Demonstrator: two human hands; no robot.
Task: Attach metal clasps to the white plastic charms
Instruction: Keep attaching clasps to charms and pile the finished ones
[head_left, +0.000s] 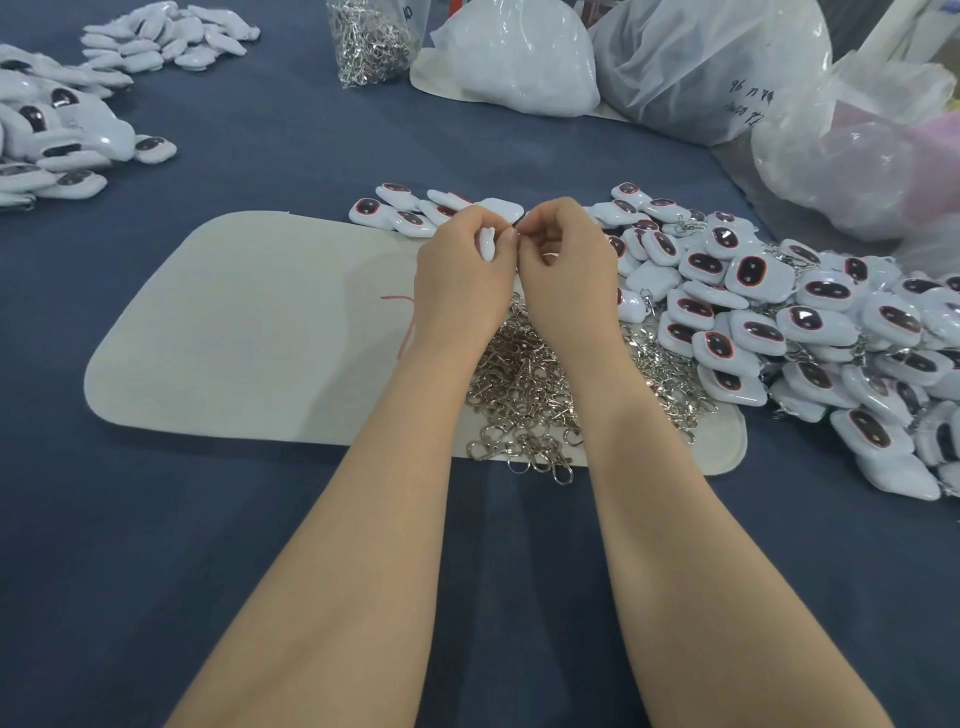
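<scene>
My left hand (462, 265) grips a white plastic charm (487, 244) edge-on, its fingers curled round it. My right hand (563, 260) is right beside it, fingertips pinched together at the charm's top edge; what they pinch is hidden. Both hands hover above a heap of metal clasps (524, 384) lying on a pale mat (249, 332). A large pile of white charms with dark oval faces (769, 322) spreads to the right, and a few more charms (400, 210) lie just beyond the hands.
More white charms are heaped at the far left (57, 135) and back left (166, 36). A clear bag of clasps (369, 41) stands at the back, with big plastic bags (727, 67) at the back right. A blue cloth (156, 545) covers the table.
</scene>
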